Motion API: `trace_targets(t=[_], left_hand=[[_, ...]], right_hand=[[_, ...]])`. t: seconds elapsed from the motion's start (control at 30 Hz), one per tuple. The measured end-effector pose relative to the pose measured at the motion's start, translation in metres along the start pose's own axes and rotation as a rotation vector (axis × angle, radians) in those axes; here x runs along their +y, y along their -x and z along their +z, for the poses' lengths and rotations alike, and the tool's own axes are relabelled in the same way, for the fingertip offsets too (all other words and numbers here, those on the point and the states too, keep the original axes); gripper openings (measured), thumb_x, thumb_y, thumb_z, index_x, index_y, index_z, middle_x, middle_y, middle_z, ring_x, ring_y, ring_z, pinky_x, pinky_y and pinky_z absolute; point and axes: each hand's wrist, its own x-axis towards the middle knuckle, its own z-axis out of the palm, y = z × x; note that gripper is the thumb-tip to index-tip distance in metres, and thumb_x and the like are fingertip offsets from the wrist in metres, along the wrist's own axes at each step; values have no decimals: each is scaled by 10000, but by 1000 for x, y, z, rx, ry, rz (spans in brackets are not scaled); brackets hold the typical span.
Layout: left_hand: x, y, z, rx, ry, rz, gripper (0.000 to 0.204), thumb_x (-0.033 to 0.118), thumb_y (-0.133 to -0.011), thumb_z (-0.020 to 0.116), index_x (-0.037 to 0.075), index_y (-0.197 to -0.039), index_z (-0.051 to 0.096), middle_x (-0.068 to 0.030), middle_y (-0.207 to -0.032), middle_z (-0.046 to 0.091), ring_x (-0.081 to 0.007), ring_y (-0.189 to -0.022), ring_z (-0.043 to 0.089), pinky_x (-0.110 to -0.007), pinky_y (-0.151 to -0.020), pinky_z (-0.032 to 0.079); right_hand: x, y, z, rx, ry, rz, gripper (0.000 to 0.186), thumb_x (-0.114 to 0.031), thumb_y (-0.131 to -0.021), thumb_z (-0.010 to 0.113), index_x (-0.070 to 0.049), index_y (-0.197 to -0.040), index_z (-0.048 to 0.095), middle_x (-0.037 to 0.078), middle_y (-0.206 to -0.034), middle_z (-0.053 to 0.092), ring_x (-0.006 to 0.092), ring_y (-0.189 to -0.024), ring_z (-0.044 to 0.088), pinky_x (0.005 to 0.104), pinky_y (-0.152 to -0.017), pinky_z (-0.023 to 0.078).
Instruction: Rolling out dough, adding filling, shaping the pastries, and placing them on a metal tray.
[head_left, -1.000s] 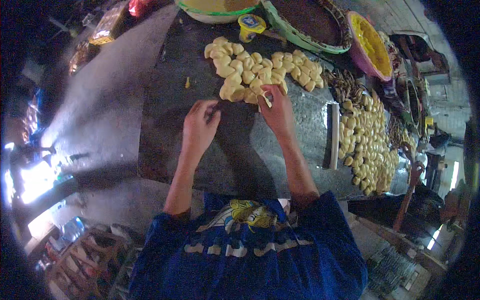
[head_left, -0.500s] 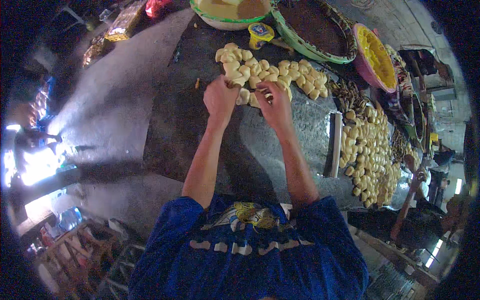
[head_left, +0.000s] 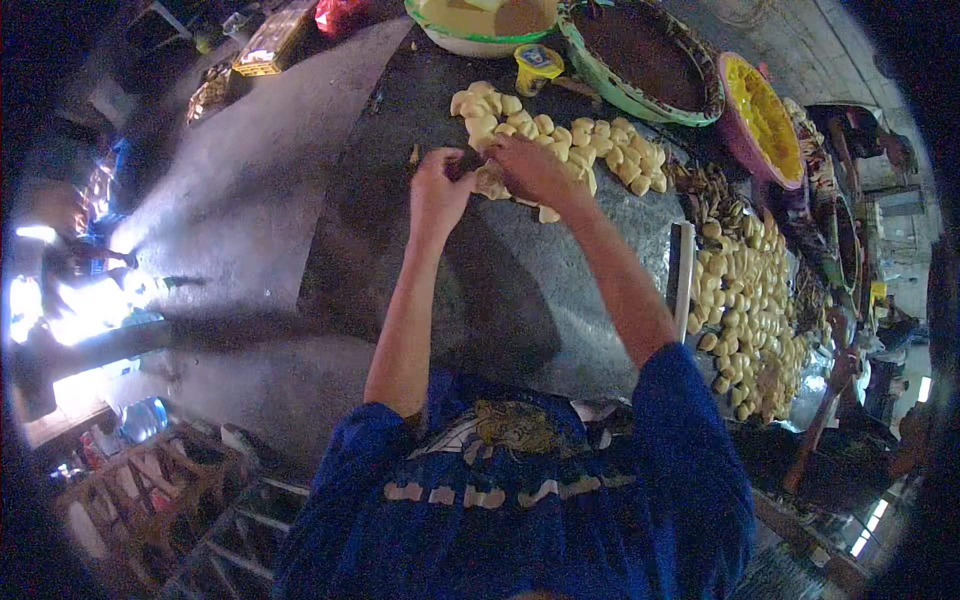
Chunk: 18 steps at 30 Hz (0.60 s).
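Note:
My left hand (head_left: 440, 192) is closed, its thumb and fingers pinched at the left edge of a pale, flattened piece of dough (head_left: 490, 184). Bent over the same piece from the right is my right hand (head_left: 540, 172), its fingertips drawn together at the dough's upper edge. Fine detail between the fingertips is partly hidden and dim. Just beyond both hands spreads a cluster of small, smooth dough pieces (head_left: 590, 140) on the dark tabletop (head_left: 400, 290). One small dough piece (head_left: 549, 214) lies below my right wrist.
Many dough balls (head_left: 745, 290) cover the right side, past a pale bar (head_left: 684, 270). Along the far edge stand a yellow tub (head_left: 538, 68), a green-rimmed basin (head_left: 480, 45), a green basin of brown stuff (head_left: 600, 85) and a pink basin (head_left: 735, 120). Another person's arm (head_left: 815, 425) shows at right.
My right hand has moved left and turned inward, coming close to my left hand over the dough. The whole view has shifted slightly to the right.

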Motion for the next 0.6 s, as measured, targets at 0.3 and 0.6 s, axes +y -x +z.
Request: trace_targets(t=[0.3, 0.6], left_hand=[[-12, 1, 15, -287, 251, 48, 298, 65, -762, 709, -3, -1043, 635, -134, -927, 668, -248, -858, 661, -347, -770, 506], [-5, 33, -78, -229, 464, -303, 238, 11, -829, 607, -9, -1060, 662, -63, -973, 683, -115, -884, 619, -272, -797, 495]], right_hand=[[-11, 3, -84, -46, -310, -72, 284, -191, -687, 695, -14, -894, 614, 108, -916, 628, 247, -852, 630, 334, -769, 505], [-68, 33, -115, 801, -1360, -208, 295, -50, -730, 539, -13, -1022, 568, 86, -973, 627, 174, -901, 602, 294, -798, 492]])
